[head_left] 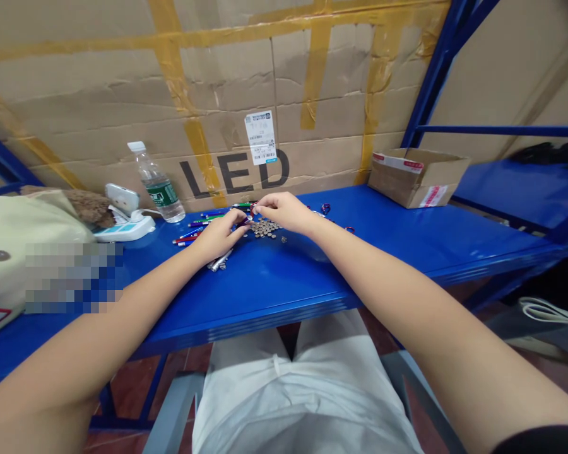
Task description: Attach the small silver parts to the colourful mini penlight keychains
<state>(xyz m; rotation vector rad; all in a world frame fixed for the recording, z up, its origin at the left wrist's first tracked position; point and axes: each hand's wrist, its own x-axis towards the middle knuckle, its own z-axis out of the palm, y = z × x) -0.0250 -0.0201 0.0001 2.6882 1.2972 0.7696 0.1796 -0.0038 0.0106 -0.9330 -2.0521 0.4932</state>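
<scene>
On the blue desk point(284, 277), my left hand point(223, 237) is closed, with a small dark tube with a pale end point(247, 220) between its fingertips. My right hand point(288, 212) comes close from the other side, fingers bent and pinched; whatever they hold is too small to make out. Between and below the hands lies a pile of small round silver discs point(265, 228), like button cells. Several slim coloured tubes point(185, 239), in red, blue, purple and green, lie left of and behind my left hand. Silver tubes point(218, 261) rest under its wrist.
A water bottle point(161, 189) stands at the back left beside a white power strip point(127, 229). A pale bag point(33, 227) takes up the left end. Against the cardboard wall at the right is an open carton point(414, 180). Small metallic coloured pieces point(325, 208) lie behind my right forearm.
</scene>
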